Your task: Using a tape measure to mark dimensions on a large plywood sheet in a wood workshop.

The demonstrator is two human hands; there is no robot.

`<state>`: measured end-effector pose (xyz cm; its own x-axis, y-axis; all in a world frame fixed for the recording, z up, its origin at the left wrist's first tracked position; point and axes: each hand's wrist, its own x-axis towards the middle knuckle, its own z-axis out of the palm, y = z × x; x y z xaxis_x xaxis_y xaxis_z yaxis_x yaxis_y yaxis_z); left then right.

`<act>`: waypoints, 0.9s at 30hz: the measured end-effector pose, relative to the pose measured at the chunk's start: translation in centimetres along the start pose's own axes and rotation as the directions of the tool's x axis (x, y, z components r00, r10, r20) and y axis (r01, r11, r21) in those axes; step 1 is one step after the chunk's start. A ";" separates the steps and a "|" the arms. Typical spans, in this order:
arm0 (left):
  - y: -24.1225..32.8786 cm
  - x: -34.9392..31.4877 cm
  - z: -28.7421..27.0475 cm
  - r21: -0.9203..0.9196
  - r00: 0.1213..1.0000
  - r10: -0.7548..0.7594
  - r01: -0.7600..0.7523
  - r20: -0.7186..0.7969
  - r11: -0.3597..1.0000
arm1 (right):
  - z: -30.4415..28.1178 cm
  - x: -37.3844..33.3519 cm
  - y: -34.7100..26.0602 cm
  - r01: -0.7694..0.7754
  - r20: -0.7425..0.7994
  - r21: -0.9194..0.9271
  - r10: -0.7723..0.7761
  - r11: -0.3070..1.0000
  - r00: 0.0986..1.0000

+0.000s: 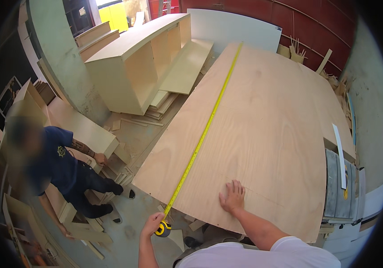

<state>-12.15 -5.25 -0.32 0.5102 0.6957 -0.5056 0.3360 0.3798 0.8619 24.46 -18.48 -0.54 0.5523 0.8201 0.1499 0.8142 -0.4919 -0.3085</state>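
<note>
Tape blade [196,152] on plywood sheet [272,134]; cabinet [111,87] left of sheet.

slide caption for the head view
Left hand holds a tape measure, its yellow blade stretched along a wooden sheet where the right hand rests.

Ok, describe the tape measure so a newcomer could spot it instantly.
Find the large wooden sheet filling the middle of the view, then its near edge, toward the left corner. Just off that edge, the left hand holds the tape measure by its black-and-yellow case. Its long, bright yellow blade, stretched across the sheet, sets it apart from the pale boards around.
</note>
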 end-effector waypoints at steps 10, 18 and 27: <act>-3.9 -2.7 -4.7 -0.041 0.983 -0.182 0.183 0.028 0.982 | 0.3 -0.1 -0.3 0.002 0.001 -0.023 -0.002 1.000 1.000; -4.0 -2.9 -4.6 -0.025 0.982 -0.185 0.184 -0.035 0.983 | 0.3 -0.2 -0.1 -0.008 -0.029 -0.035 0.007 0.999 1.000; 0.5 -2.8 -1.5 0.156 1.000 0.003 0.001 -0.026 0.988 | 0.1 0.1 0.0 -0.019 -0.029 -0.010 0.019 1.000 0.999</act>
<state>-14.57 -6.10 1.64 0.4908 0.7122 -0.5018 0.4560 0.2808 0.8445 24.50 -18.32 -0.62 0.5726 0.8019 0.1708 0.8052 -0.5107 -0.3016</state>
